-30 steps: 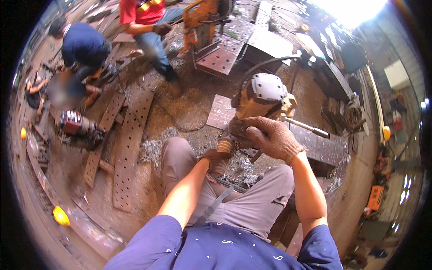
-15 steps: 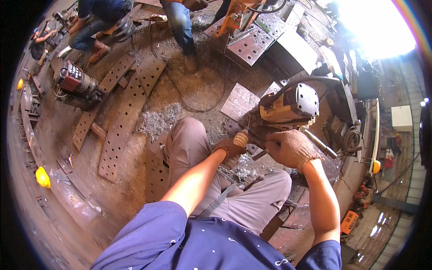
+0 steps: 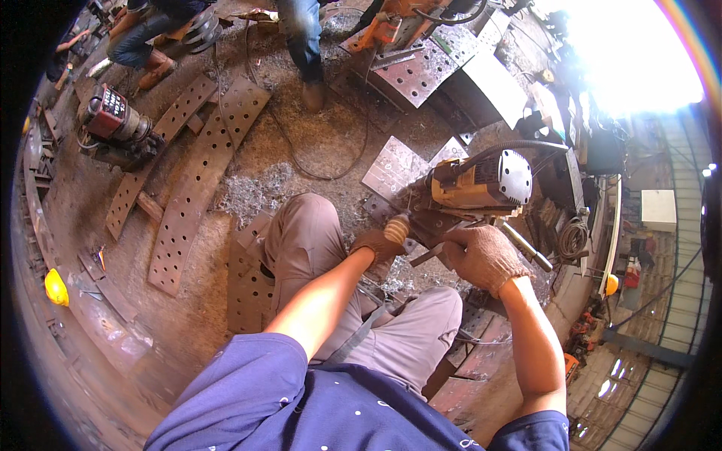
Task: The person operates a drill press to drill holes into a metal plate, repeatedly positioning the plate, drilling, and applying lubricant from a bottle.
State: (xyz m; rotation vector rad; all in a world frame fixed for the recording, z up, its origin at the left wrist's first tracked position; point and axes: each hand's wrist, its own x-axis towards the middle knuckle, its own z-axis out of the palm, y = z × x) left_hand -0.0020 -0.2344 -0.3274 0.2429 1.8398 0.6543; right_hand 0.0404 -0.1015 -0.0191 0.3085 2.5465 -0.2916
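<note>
A yellow and black drilling machine (image 3: 468,184) with a pale vented end cap stands in front of me, on the right. My left hand (image 3: 378,246), in a brown knit glove, is wrapped round a ribbed tan bottle (image 3: 397,228). The bottle tilts toward the drill's lower end. My right hand (image 3: 485,257), gloved alike, is closed just below the drill body. A dark flat bar (image 3: 427,255) sticks out by its fingertips, and a silver rod handle (image 3: 529,246) passes behind it. What those fingers grip is hidden.
Perforated steel plates (image 3: 197,184) lie at the left near a second, red drilling machine (image 3: 116,120). Metal shavings (image 3: 259,186) litter the floor. A cable (image 3: 323,177) loops ahead of me. Another person's leg (image 3: 302,45) stands at the far side, near an orange machine (image 3: 383,30).
The whole view has shifted slightly, moving most things a little left and up. Both hands keep their places beside the drill, with little change in grip.
</note>
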